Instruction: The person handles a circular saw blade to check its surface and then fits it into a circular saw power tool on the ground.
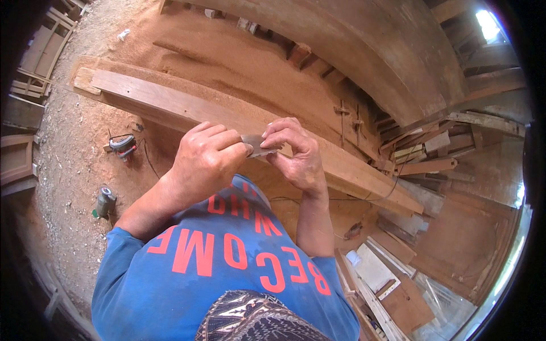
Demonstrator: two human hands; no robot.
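Observation:
My left hand (211, 152) and my right hand (296, 152) meet in front of my chest, a short way above a long wooden beam. Between them is a small, thin, flat grey piece (255, 142) that looks like metal. The fingers of both hands are closed, pinching it from opposite sides. My fingers cover its ends, so its full shape and exact kind are hidden. Behind the hands, the long squared beam (153, 95) runs from far left to near right, its smooth face showing a few small dark holes.
Two power tools, a red-and-grey one (123, 146) with a cord and a grey one (104, 202), lie on the dusty ground to the left. Reddish sawdust (227, 62) spreads beyond the beam. A large curved wooden structure (364, 51) rises behind. Boards and panels (466, 244) are stacked right.

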